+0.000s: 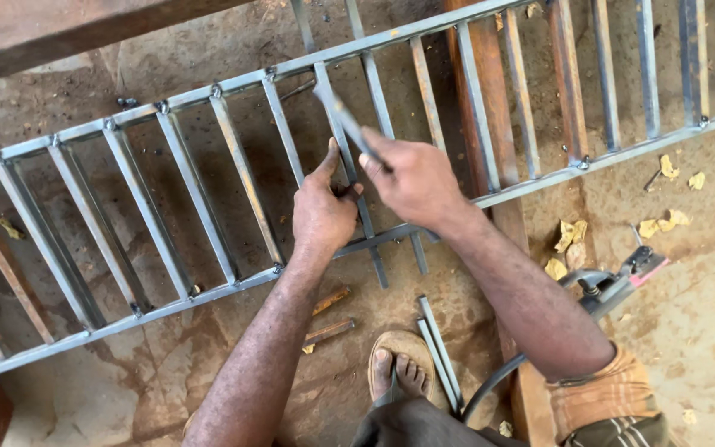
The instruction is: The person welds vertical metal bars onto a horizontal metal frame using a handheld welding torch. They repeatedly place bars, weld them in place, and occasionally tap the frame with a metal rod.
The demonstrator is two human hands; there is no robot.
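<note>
A long grey metal grille frame [167, 240] with several slanted bars lies across the dirt floor. My left hand [322, 209] grips one loose upright bar [378, 269] in the frame's middle, thumb raised. My right hand [411, 178] is closed around a thin metal tool [337, 108] whose blurred tip points up and left over the same bar. The two hands almost touch.
A rusty steel beam [490, 124] runs under the frame. Two short loose bars [440, 352] lie by my sandalled foot [399, 372]. A welding holder with a black cable [622, 281] rests at right. Small rusty offcuts [328, 331] and yellow scraps [568, 236] dot the floor.
</note>
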